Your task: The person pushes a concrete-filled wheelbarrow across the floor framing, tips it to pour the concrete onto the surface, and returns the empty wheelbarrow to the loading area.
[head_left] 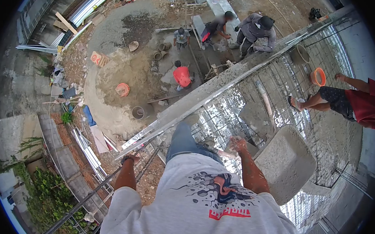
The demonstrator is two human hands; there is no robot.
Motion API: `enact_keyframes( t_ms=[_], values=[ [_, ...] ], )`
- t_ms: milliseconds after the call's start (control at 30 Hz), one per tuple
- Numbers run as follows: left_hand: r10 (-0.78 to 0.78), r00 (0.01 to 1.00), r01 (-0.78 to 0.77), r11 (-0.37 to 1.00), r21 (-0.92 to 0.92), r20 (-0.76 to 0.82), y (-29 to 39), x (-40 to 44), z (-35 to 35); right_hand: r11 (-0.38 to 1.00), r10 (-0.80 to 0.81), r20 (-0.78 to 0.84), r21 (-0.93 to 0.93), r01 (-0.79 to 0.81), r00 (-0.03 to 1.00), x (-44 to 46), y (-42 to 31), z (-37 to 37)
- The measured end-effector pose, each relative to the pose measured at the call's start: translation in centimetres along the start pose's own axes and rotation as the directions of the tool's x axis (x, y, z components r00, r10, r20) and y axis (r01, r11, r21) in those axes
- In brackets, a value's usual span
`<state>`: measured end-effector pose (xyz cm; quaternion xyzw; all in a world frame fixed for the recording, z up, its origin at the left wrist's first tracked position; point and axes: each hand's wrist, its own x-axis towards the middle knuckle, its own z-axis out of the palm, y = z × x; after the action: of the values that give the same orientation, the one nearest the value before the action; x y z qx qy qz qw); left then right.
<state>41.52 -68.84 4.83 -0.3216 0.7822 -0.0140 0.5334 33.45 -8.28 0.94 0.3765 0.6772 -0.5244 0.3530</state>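
My left hand [131,158] is at the edge of the raised slab, its fingers curled at a long dark steel rebar [107,180]. A dark band circles that wrist. My right hand [238,144] is in front of me, smeared with cement, with its fingers bent together. What lies inside them is too small to make out. A grey flat piece [249,149] shows just beneath it. To its right stands a large cement-coated tub [287,164], like a wheelbarrow tray. Rebar mesh [215,119] over shiny metal decking runs past my legs.
A person in a red shirt [363,106] stands on the mesh at right, near an orange bucket [317,77]. A concrete edge beam [220,91] crosses ahead, with a drop beyond. Below, several people work around a sand and cement pile [124,73]. Bushes [51,207] grow lower left.
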Motion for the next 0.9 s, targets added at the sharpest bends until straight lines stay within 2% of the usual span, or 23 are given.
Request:
enact_keyframes(
  t_ms=[67, 167, 267, 400, 667, 767, 867, 900],
  values=[
    [0.045, 0.999, -0.045, 0.999, 0.018, 0.023, -1.0, 2.5, 1.4, 1.000, 0.018, -0.024, 0.021, -0.018, 1.000, -0.2, 0.1, 0.2],
    [-0.017, 0.987, 0.011, 0.999, 0.039, 0.163, 0.6, -0.8, -1.6, 0.997, 0.031, -0.054, 0.067, -0.028, 0.998, -1.4, -0.3, 0.8],
    [0.016, 0.988, -0.026, 0.998, 0.065, 0.152, 1.6, -3.0, -3.2, 0.995, 0.017, -0.036, 0.097, -0.013, 0.999, -1.3, 0.8, 1.1],
    [0.009, 0.952, -0.034, 0.996, 0.077, 0.306, 1.6, -1.1, -2.3, 0.997, 0.014, -0.041, 0.079, -0.011, 0.999, -1.1, 1.2, 1.3],
    [0.048, 0.973, -0.069, 0.994, 0.085, 0.227, 0.2, 2.9, -0.1, 0.997, 0.020, -0.037, 0.078, -0.017, 0.999, -1.6, 0.2, 1.5],
    [0.079, 0.986, -0.098, 0.986, 0.132, 0.146, -0.2, 3.2, 0.6, 0.998, 0.000, -0.032, 0.058, 0.002, 0.999, -1.1, 0.8, 1.8],
    [0.022, 0.967, -0.048, 0.994, 0.096, 0.253, 1.2, 0.2, -2.0, 0.999, 0.014, -0.032, 0.053, -0.012, 0.999, -1.0, 0.6, 2.2],
    [0.021, 0.976, -0.044, 0.994, 0.099, 0.219, 1.1, 0.1, -1.8, 0.999, 0.016, -0.028, 0.047, -0.014, 0.999, -0.8, 0.5, 2.4]
  ],
)
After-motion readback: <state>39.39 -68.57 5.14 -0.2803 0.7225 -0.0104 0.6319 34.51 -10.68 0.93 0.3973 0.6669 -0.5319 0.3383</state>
